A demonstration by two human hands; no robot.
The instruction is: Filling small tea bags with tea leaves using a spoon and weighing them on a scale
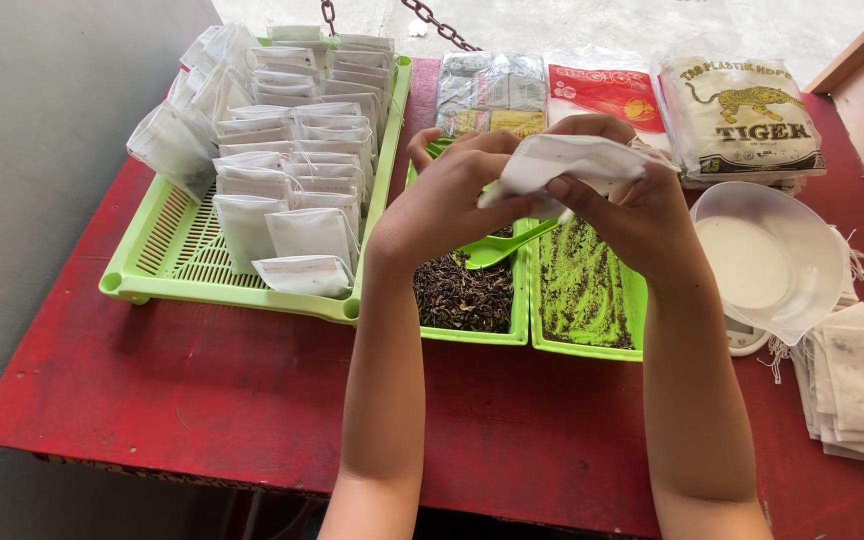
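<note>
My left hand [447,200] and my right hand [642,215] are raised together over the middle of the table, both gripping one white paper tea bag [572,160]. Beneath them stand two small green trays: one with dark loose tea leaves [464,295] and one with a greenish-brown powder [582,290]. A green plastic scoop [497,248] lies in the dark-leaf tray, partly hidden by my hands. To the left, a large green slotted tray [182,250] carries several rows of filled white tea bags [292,150].
A white bowl [767,255] sits tilted on a small scale at the right. A pile of flat empty bags [862,380] lies at the right edge. Plastic packets [742,110] are stacked at the back. The red table [252,400] meets a grey wall at left.
</note>
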